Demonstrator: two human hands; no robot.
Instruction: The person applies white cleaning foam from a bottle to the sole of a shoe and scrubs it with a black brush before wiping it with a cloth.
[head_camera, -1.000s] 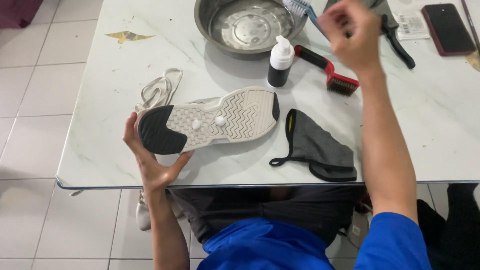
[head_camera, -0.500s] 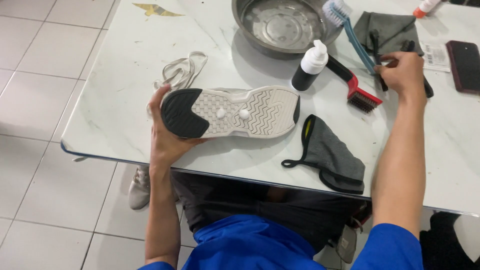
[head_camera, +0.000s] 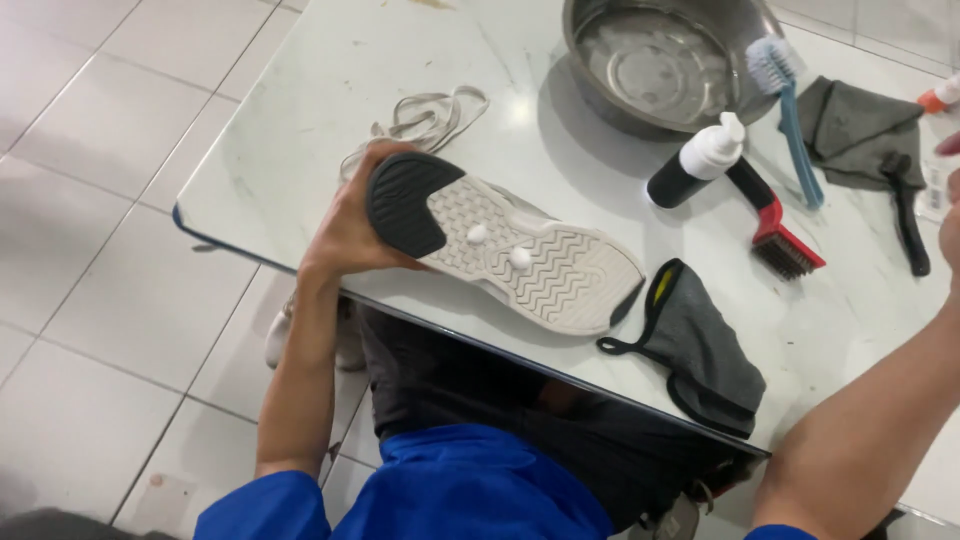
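Left hand (head_camera: 350, 235): closed around the heel end of a shoe (head_camera: 510, 255), grip firm, thumb side hidden behind the heel.
Shoe: held sole-up over the near edge of the table (head_camera: 300, 110), tilted, toe pointing right; pale zigzag tread, dark heel patch, two white blobs of foam on the middle of the sole.
Laces (head_camera: 425, 110): loose pale bundle on the table just behind the left hand.
Basin (head_camera: 655, 60): round metal bowl at the far side, beyond the shoe.
Bottle (head_camera: 695, 165): dark body, white pump top, lying tilted just in front of the basin.
Red brush (head_camera: 780, 235): black handle, red head, bristles down, right of the bottle and touching it.
Blue brush (head_camera: 790, 115): long handle, white bristles resting on the basin rim.
Grey cloth (head_camera: 700, 350): dark-edged, near the table's front edge, just right of the shoe's toe.
Second cloth (head_camera: 855, 125): grey, far right, a black brush (head_camera: 905, 215) beside it.
Right hand (head_camera: 950, 215): at the frame's right edge, mostly cut off; grip cannot be judged.
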